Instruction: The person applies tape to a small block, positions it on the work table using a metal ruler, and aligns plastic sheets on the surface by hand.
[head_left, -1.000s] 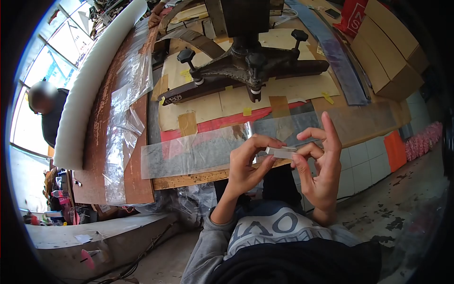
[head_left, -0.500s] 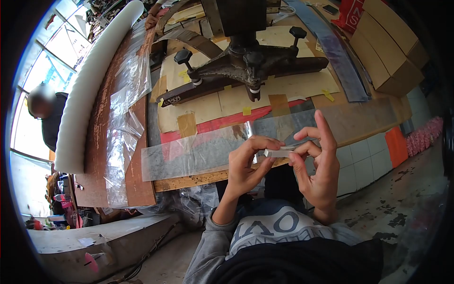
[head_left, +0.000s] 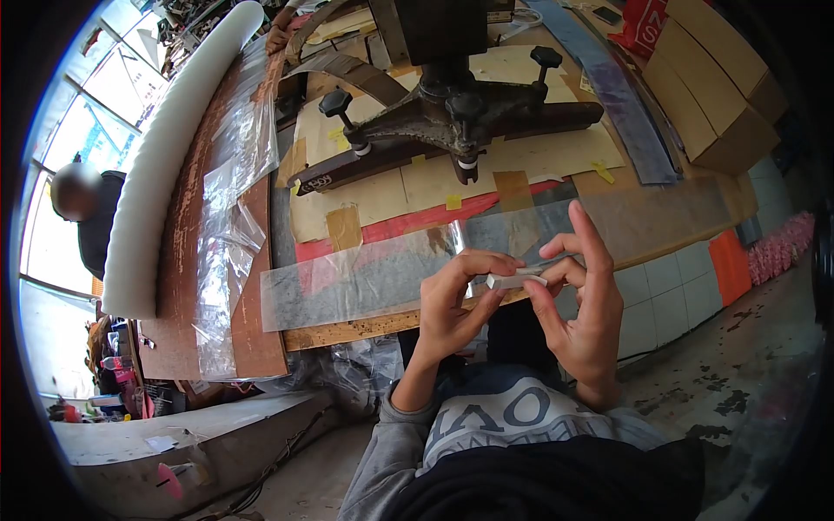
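Between my two hands is a small, narrow white box-like piece [head_left: 506,282], its exact kind too small to make out. My left hand [head_left: 452,300] pinches its left end between thumb and fingertips. At the other end, my right hand [head_left: 584,313] grips it with thumb and bent fingers, while the index finger points up. Both hands are above the near table edge, over a clear plastic sheet [head_left: 365,291] that lies along that edge.
A dark metal press [head_left: 443,113] with black knobs stands on taped cream boards [head_left: 382,204]. At left lies a white foam roll [head_left: 165,182], with a person [head_left: 95,208] behind it. Another person's hand [head_left: 278,36] is at the far edge. Cardboard boxes [head_left: 712,104] stand right.
My right thumb has shifted slightly on the white piece, and its raised index finger has tipped a little to the left. My left hand stays in place.
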Demonstrator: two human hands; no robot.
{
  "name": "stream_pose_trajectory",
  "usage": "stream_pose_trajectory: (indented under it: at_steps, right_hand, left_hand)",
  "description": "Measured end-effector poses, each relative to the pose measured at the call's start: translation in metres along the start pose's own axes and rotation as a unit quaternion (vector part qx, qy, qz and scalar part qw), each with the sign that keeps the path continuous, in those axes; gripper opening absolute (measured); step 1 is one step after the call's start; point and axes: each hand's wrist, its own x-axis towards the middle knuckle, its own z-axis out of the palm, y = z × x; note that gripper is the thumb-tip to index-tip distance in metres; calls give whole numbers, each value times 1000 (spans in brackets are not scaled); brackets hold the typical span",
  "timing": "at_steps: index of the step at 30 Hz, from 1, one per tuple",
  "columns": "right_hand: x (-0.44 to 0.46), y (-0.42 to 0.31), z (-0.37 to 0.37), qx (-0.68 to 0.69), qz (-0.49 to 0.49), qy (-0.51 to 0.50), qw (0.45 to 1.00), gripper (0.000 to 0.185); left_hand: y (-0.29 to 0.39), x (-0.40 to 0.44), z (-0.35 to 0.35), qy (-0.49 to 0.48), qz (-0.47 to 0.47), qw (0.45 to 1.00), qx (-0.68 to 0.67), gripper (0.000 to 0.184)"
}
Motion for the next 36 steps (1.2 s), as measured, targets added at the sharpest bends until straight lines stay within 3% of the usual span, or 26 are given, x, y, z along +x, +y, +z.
stream_pose_trajectory:
  at_steps: [14, 18, 23, 26, 31, 36]
  right_hand:
    - [0, -9, 4, -107, -23, 47, 993, 61]
    - [-1, -8, -2, -161, -3, 42, 986, 41]
    - [2, 1, -4, -145, -60, 13, 987, 25]
    - [2, 3, -12, -85, -9, -25, 996, 26]
    - [8, 2, -10, -75, -21, -42, 996, 24]
    - [4, 7, -4, -95, -29, -40, 994, 29]
  left_hand:
    - [1, 4, 13, 68, 3, 996, -53, 20]
    - [4, 1, 14, 100, 10, 993, -67, 20]
    - [9, 1, 7, 97, -8, 995, -9, 17]
    - [12, 2, 4, 104, -6, 994, 25, 16]
    - [18, 5, 5, 44, 38, 996, 65, 15]
    - [12, 3, 0, 46, 17, 999, -11, 17]
